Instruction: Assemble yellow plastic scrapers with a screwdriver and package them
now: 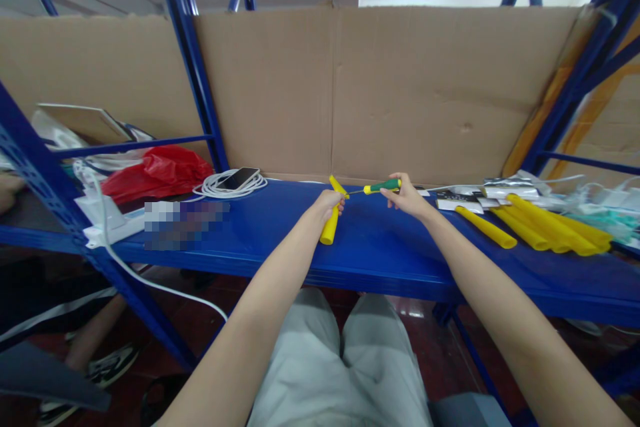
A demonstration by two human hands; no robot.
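Note:
My left hand [331, 200] is closed around a yellow tapered tube [329, 230] above the blue shelf [280, 227]. The tube's wider end points toward me, and a yellow tip shows beyond my fingers. My right hand [404, 197] grips a screwdriver [387, 185] with a green and yellow handle. Its thin shaft points left and reaches the yellow piece beside my left fingers. Whether the screwdriver's tip touches a screw there is too small to tell.
Several yellow tubes [543, 227] lie at the right near foil-like packets [510, 188]. Left are a coiled white cable [213, 185], a phone [240, 178], a red plastic bag [160, 170] and a power strip [120, 227]. Cardboard [400, 93] stands behind. Another person's leg [95, 330] shows at lower left.

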